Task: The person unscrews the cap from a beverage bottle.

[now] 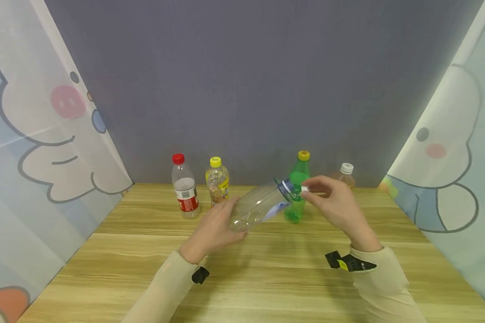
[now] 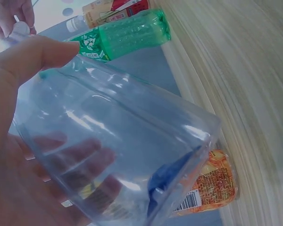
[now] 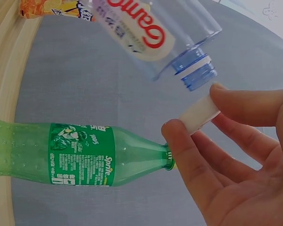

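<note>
My left hand (image 1: 216,229) grips a clear plastic bottle (image 1: 252,208) near its base, thumb on one side and fingers on the other. The bottle is held tilted above the table, its blue-tinted neck (image 3: 196,70) bare and pointing up to the right. Between thumb and index finger, my right hand (image 1: 335,204) pinches a white bottle cap (image 3: 199,114). In the right wrist view the cap sits just off the bottle's mouth, with a small gap. Right behind the neck stands a green Sprite bottle (image 1: 295,211) with a yellow cap.
Along the back of the wooden table (image 1: 242,278) stand a red-capped bottle (image 1: 186,193), a yellow-capped bottle (image 1: 217,179) and, partly behind my right hand, a white-capped bottle (image 1: 346,172). A grey panel (image 1: 242,89) rises behind them, with patterned curtains (image 1: 44,134) at both sides.
</note>
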A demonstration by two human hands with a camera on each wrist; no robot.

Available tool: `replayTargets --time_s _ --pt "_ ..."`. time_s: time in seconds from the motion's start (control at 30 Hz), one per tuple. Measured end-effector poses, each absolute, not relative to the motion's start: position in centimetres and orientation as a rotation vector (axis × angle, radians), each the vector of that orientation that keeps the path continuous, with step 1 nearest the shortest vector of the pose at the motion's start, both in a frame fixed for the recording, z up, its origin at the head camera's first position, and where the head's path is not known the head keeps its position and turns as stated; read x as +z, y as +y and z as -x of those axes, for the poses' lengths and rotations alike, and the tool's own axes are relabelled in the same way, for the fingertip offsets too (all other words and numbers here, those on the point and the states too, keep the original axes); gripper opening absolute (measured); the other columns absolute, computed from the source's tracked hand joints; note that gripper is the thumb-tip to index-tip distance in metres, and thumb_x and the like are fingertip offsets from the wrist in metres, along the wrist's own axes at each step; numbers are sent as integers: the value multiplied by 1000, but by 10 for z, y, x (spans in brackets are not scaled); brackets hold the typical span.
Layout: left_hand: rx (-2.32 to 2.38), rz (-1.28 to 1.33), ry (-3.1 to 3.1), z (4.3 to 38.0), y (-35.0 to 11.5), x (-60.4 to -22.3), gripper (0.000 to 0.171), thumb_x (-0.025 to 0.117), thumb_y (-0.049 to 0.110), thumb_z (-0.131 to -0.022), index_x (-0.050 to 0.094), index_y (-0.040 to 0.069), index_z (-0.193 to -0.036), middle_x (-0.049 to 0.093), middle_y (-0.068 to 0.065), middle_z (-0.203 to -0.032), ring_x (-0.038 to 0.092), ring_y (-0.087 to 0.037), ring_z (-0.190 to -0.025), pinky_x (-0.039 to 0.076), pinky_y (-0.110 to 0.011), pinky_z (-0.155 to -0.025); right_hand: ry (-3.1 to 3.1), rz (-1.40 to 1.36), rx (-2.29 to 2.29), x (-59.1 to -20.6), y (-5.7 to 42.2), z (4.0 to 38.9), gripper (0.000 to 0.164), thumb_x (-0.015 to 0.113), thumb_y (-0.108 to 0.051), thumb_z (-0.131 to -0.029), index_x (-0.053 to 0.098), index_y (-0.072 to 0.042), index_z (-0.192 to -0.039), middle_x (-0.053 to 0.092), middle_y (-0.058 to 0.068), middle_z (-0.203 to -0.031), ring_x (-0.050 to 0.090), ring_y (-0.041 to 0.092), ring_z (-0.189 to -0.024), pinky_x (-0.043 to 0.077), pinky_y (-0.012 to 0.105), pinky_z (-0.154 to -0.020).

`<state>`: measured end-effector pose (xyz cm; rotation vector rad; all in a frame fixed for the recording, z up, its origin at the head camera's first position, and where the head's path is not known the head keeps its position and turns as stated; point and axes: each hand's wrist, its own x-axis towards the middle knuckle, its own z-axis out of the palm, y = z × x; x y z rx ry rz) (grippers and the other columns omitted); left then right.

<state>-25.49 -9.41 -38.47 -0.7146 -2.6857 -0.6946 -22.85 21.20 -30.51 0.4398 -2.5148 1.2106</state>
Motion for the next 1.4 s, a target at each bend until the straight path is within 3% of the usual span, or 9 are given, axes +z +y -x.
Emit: replayTargets --time_s 0.43,0.83,1.17,1.4 --pt "-816 658 -2654 255 -92 -385 89 88 37 -74 46 7 -146 62 -10 -128 61 -27 -112 53 -49 -90 -2545 -415 1228 -306 213 231 34 74 -18 -95 67 0 -122 69 18 -120 66 38 -111 56 50 -90" --pt "-1060 642 -2567 257 -81 -390 89 89 35 -76 44 8 -147 61 -10 -130 61 -27 -113 51 -47 -94 -2607 -415 1140 -309 210 233 30 74 -21 -94 70 -2 -117 71 13 -112 67 32 -105 56 48 -88" --pt "-1130 612 -2563 265 -74 -391 78 89 33 -75 48 8 -137 64 -11 -119 63 -24 -104 53 -43 -89 -2622 -427 1101 -319 212 234 25 76 -14 -91 71 -3 -113 67 14 -111 67 33 -101 58 46 -85" --pt "-1229 547 -2567 273 -73 -393 79 89 36 -74 47 8 -136 63 -14 -123 62 -27 -112 52 -44 -94 -2632 -479 1062 -330 214 236 21 76 -9 -90 72 -3 -109 67 14 -110 67 33 -99 58 46 -83"
